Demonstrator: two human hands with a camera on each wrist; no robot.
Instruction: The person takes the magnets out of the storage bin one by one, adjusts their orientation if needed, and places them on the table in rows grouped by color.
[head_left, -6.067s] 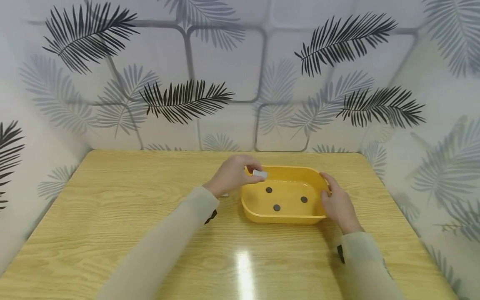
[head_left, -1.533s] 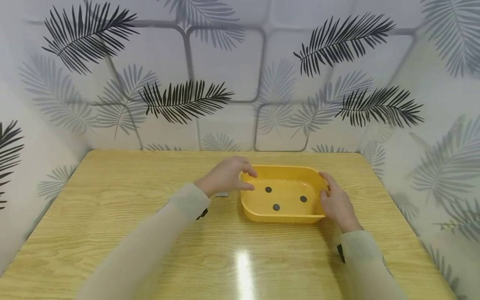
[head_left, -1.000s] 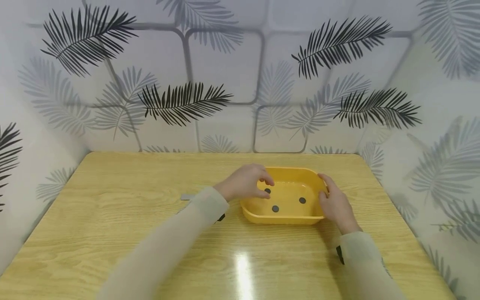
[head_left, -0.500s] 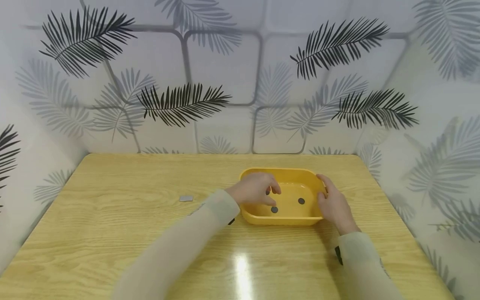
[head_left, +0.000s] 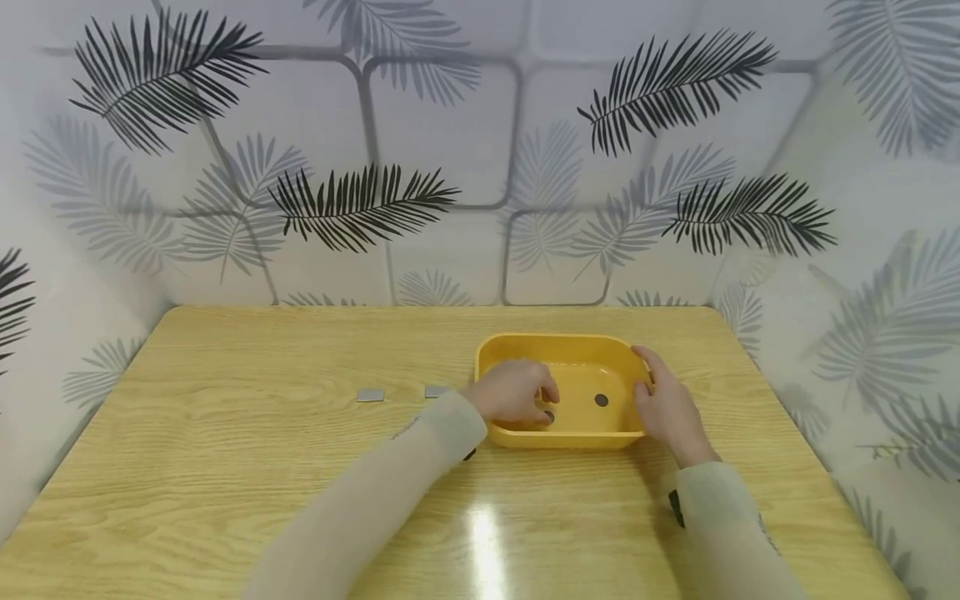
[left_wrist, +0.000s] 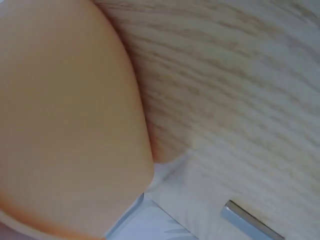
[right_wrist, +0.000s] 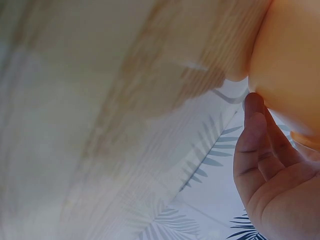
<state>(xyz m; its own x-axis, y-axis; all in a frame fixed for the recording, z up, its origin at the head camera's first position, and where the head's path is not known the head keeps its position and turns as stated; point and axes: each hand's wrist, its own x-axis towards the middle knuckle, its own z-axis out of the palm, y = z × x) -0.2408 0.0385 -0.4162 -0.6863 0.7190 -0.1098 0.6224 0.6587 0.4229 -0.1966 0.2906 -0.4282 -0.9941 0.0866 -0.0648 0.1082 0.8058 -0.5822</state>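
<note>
A yellow plastic tray (head_left: 577, 441) stands on the wooden table. My left hand (head_left: 512, 390) reaches over its left side into it, thumb and index finger apart and curved, fingertips close over a small dark disc (head_left: 551, 417). Farther right on the tray floor lies another dark disc (head_left: 602, 400); the spot where a third lay is covered by the hand. My right hand (head_left: 670, 417) grips the tray's right end, fingers against the outer wall, as the right wrist view shows too. Left of the tray lie two flat silver-grey rectangular pieces, the outer piece (head_left: 371, 396) and the nearer piece (head_left: 436, 391).
The wooden table (head_left: 225, 467) reaches back to a wall covering (head_left: 450, 125) printed with leaves, which also rises on both sides. In the left wrist view, the tray's outer wall (left_wrist: 75, 110) fills the left, with a silver bar-like piece (left_wrist: 251, 220) at the bottom.
My left hand held a silver piece over the tray at first; now, without it, the hand has moved right and lower into the tray. Both silver pieces now show. The right hand keeps its grip.
</note>
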